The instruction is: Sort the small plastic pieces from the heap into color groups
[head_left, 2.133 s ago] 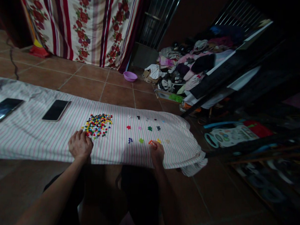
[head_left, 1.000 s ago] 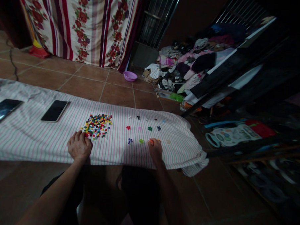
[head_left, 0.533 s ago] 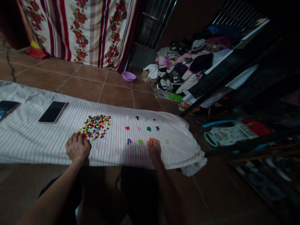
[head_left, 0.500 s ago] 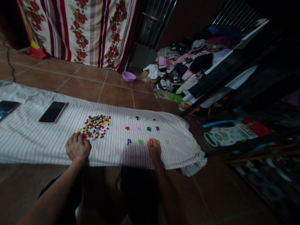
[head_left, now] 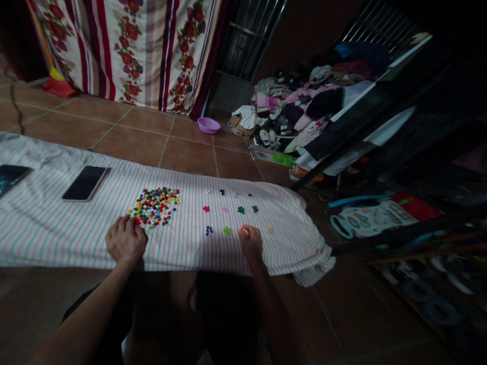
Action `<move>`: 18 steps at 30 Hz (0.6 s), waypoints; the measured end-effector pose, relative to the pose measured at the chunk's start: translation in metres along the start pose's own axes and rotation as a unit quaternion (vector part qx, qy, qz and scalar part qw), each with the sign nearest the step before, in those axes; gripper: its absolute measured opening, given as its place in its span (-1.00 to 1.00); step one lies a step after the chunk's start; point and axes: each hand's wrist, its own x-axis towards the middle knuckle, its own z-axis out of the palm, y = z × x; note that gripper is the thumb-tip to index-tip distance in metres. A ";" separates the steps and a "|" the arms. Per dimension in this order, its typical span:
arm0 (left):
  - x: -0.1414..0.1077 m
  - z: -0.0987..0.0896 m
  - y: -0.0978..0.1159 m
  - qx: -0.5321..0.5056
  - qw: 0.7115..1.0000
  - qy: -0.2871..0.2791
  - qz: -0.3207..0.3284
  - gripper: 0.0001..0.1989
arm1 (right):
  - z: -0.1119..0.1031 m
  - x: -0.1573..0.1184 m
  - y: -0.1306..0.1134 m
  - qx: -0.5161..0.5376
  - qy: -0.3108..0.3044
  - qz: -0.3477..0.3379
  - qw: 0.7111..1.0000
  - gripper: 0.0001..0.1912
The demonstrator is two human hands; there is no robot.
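Note:
My right hand [head_left: 252, 243] is over the striped cloth, its fingertips pinched at small orange beads [head_left: 244, 232]; the fingers partly cover them. My left hand [head_left: 126, 241] rests palm down on the cloth at the near left edge of a mixed pile of colourful beads [head_left: 156, 206], fingers loosely bent and nothing visible in them. Small sorted groups lie in rows beside my right hand: lime green beads [head_left: 227, 230], dark blue beads [head_left: 209, 231], red beads [head_left: 206, 208], pink beads [head_left: 225, 209], dark green beads [head_left: 241, 209], grey beads [head_left: 255, 209] and beige beads [head_left: 270, 230].
A phone [head_left: 86, 183] and a dark tablet-like device [head_left: 3, 181] lie left on the striped cloth [head_left: 83, 234]. Farther back row: white beads [head_left: 208, 191], black beads [head_left: 222, 192]. On the tiled floor beyond stand a purple basin [head_left: 208, 125] and a heap of clothes [head_left: 295, 104].
My right fingertips have shifted slightly at the orange beads, which now show at a different angle. My left hand stays in place beside the mixed pile.

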 end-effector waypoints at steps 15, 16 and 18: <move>0.000 0.001 -0.001 0.018 1.000 0.008 0.011 -0.67 | -0.013 -0.032 0.008 0.009 0.106 0.057 0.993 -0.55; 0.000 0.000 -0.001 0.017 1.000 0.008 0.011 -0.67 | -0.015 -0.036 0.011 0.011 0.107 0.058 0.992 -0.56; 0.000 0.000 -0.001 0.016 1.000 0.008 0.014 -0.67 | -0.019 -0.043 0.015 0.015 0.102 0.057 0.993 -0.58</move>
